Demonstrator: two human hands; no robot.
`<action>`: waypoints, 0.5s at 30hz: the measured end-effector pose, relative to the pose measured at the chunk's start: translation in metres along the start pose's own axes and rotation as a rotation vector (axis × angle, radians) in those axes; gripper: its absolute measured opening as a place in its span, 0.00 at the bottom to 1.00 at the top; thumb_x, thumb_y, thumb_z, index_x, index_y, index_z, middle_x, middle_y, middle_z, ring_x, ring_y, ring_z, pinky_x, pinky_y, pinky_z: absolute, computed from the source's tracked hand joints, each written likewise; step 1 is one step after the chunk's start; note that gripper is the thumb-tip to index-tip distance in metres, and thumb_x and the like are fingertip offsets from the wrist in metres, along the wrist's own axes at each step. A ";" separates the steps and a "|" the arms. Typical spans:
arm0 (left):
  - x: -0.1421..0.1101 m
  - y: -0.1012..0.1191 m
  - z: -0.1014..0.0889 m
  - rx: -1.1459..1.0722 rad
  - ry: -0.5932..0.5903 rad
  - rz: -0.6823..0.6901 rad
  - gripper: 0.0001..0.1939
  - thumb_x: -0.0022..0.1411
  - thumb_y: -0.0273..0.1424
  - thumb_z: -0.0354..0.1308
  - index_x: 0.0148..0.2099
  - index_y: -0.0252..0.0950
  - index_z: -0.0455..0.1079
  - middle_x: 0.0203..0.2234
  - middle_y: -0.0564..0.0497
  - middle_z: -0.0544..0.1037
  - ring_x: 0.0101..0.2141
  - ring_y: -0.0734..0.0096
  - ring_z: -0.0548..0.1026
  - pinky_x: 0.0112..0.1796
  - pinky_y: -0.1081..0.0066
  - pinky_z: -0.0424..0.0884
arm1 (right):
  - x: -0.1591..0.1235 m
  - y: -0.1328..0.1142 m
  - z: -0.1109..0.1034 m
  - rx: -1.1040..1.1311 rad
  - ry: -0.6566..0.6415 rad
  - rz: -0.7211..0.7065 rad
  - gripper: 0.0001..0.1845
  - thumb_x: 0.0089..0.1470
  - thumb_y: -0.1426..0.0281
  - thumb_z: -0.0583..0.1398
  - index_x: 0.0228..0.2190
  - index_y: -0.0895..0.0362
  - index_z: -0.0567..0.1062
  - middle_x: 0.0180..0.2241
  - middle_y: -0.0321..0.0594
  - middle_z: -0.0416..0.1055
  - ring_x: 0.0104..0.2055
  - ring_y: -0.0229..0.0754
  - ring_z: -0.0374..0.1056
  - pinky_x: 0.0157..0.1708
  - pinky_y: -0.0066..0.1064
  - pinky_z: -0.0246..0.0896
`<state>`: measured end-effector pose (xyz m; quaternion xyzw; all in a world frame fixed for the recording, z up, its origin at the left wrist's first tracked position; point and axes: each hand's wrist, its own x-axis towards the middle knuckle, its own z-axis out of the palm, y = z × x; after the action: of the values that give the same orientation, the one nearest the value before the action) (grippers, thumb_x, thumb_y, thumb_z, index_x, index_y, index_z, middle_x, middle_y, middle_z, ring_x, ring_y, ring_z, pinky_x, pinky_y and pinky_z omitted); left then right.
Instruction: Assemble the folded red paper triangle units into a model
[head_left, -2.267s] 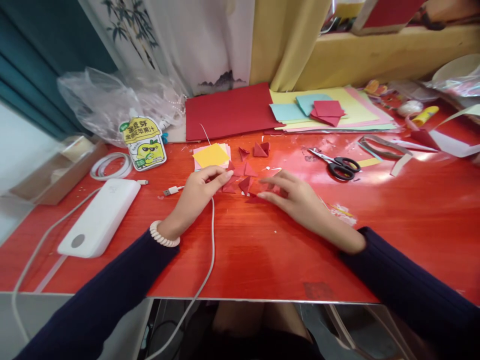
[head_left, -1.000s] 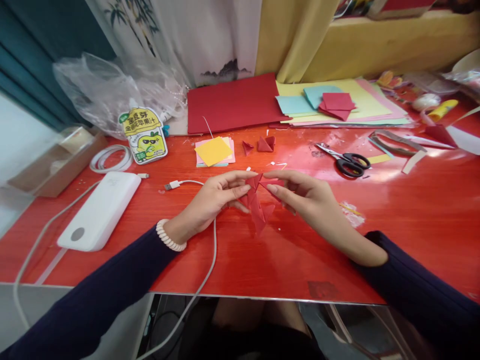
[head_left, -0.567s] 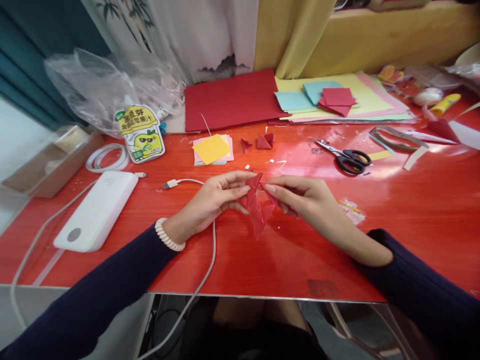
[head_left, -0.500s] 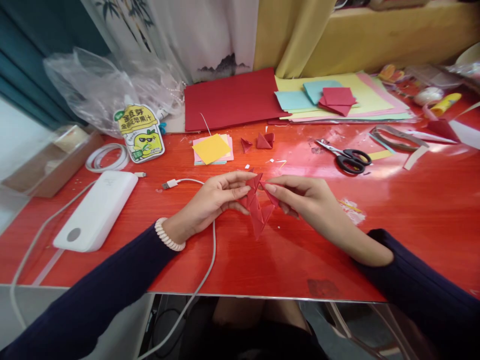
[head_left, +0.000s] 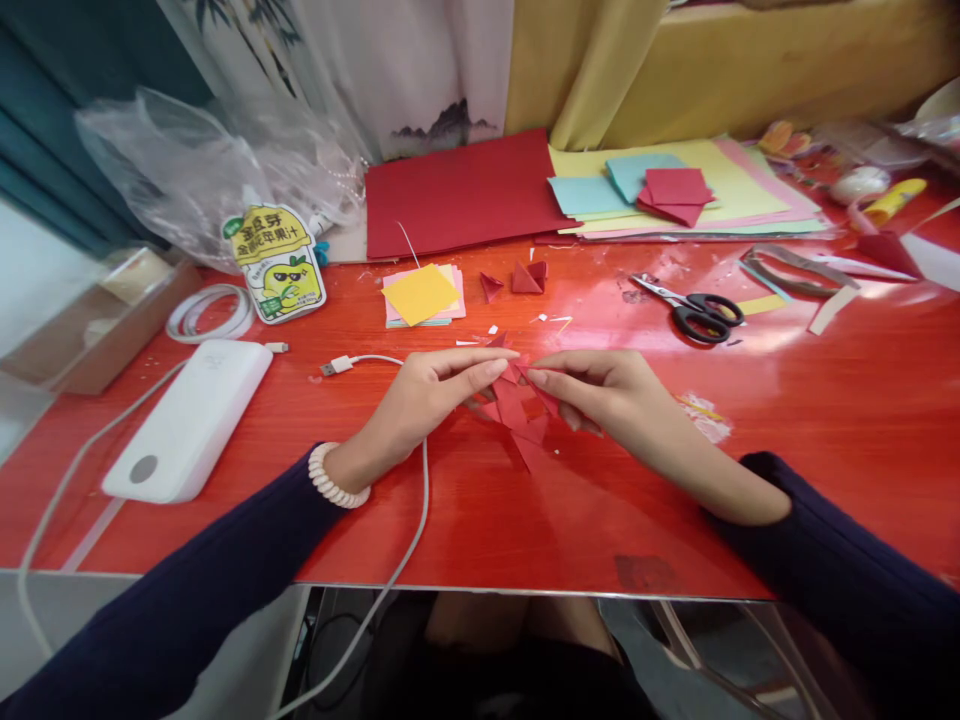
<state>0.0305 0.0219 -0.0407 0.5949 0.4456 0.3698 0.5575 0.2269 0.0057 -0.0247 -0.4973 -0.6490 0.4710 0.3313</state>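
Note:
Above the red table, a red folded-paper origami piece (head_left: 516,412) with several pointed flaps is held between my two hands. My left hand (head_left: 435,405) pinches its upper left part between thumb and fingers, some of which are hidden behind the paper. On the other side, my right hand (head_left: 611,395) is closed on a flap at the upper right, thumb against the fingers. Just beyond the hands lie two small red folded triangle pieces (head_left: 529,278) and a stack of small paper squares with a yellow square (head_left: 421,295) on top.
Black-handled scissors (head_left: 694,308) lie at the right, near paper scraps (head_left: 705,418). A white power bank (head_left: 191,420) and a white cable (head_left: 424,500) are at the left. Coloured sheets (head_left: 465,195) and a clear plastic bag (head_left: 202,165) line the back.
The origami piece has turned slightly, its lower point swinging to the right. My left fingers have shifted over its top edge, while my right hand stays nearly in place.

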 end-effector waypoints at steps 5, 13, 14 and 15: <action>0.003 -0.003 -0.001 0.089 0.005 0.030 0.12 0.59 0.36 0.61 0.44 0.38 0.78 0.39 0.50 0.82 0.35 0.71 0.78 0.35 0.73 0.74 | 0.002 0.003 0.000 0.015 -0.029 0.009 0.12 0.58 0.66 0.58 0.26 0.59 0.76 0.15 0.28 0.57 0.17 0.30 0.50 0.19 0.29 0.44; -0.005 0.005 -0.002 0.404 -0.014 0.194 0.12 0.64 0.35 0.56 0.46 0.38 0.77 0.42 0.50 0.81 0.42 0.69 0.77 0.45 0.72 0.70 | 0.002 0.007 -0.001 0.001 -0.041 -0.043 0.15 0.58 0.61 0.59 0.28 0.59 0.76 0.17 0.29 0.58 0.20 0.32 0.52 0.20 0.29 0.45; -0.006 0.005 -0.002 0.419 -0.016 0.204 0.13 0.64 0.35 0.56 0.46 0.38 0.77 0.43 0.50 0.81 0.42 0.69 0.77 0.45 0.72 0.70 | 0.001 0.006 -0.001 -0.011 -0.041 -0.062 0.15 0.58 0.60 0.59 0.28 0.59 0.76 0.17 0.30 0.59 0.20 0.32 0.53 0.20 0.28 0.46; -0.006 0.006 -0.002 0.428 -0.016 0.210 0.13 0.64 0.35 0.55 0.46 0.38 0.77 0.43 0.50 0.81 0.42 0.69 0.77 0.45 0.72 0.70 | 0.001 0.006 -0.001 -0.024 -0.040 -0.080 0.15 0.58 0.60 0.59 0.29 0.59 0.76 0.18 0.30 0.59 0.21 0.32 0.53 0.20 0.28 0.46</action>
<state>0.0272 0.0169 -0.0344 0.7455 0.4450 0.3182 0.3806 0.2294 0.0075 -0.0301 -0.4653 -0.6804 0.4595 0.3308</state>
